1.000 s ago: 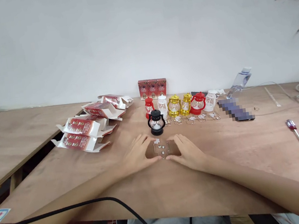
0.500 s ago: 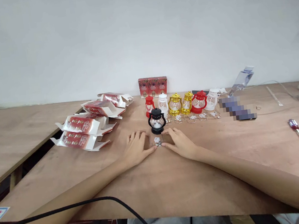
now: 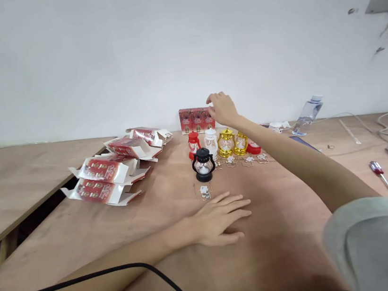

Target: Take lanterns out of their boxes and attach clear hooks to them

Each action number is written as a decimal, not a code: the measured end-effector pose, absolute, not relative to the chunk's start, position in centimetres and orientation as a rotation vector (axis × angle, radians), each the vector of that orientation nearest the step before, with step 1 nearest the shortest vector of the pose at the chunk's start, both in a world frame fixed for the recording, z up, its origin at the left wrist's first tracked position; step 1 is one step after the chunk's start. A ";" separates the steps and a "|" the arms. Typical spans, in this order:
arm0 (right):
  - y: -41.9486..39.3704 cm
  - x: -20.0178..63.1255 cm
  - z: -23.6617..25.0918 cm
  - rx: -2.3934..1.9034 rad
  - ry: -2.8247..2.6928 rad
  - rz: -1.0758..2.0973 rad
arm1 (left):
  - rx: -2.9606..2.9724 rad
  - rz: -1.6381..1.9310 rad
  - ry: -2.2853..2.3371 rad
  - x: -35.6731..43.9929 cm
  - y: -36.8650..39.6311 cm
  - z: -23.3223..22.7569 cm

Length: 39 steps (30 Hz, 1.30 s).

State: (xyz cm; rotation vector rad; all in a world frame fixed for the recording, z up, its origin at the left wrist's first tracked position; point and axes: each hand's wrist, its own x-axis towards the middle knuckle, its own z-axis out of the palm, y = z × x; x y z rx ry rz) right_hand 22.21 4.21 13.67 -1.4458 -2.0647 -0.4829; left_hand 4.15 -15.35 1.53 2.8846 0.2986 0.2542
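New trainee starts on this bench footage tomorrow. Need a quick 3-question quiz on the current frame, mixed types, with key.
1. True or false: the right hand is at the row of small red boxes by the wall.
2. Multiple choice: the left hand is
A. lifting the black lantern
B. lying flat on the table
C. gripping the screwdriver
3. Fill in: the opened-out red and white cartons lie to the ______ of the lanterns in the view.

Key
1. True: its fingers are at the rightmost box.
2. B: palm down, fingers spread, near the small parts.
3. Left.
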 end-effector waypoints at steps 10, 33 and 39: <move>13.2 22.7 12.1 -2.001 -2.197 -0.203 | 2.774 0.073 0.300 4.2 -15.2 1.9; 1.6 27.1 17.1 -1.227 -1.691 -0.155 | 2.706 0.447 0.357 3.8 -15.5 1.8; -13.9 26.8 10.5 -0.948 -1.429 0.447 | 2.126 1.337 0.750 2.1 -15.4 1.6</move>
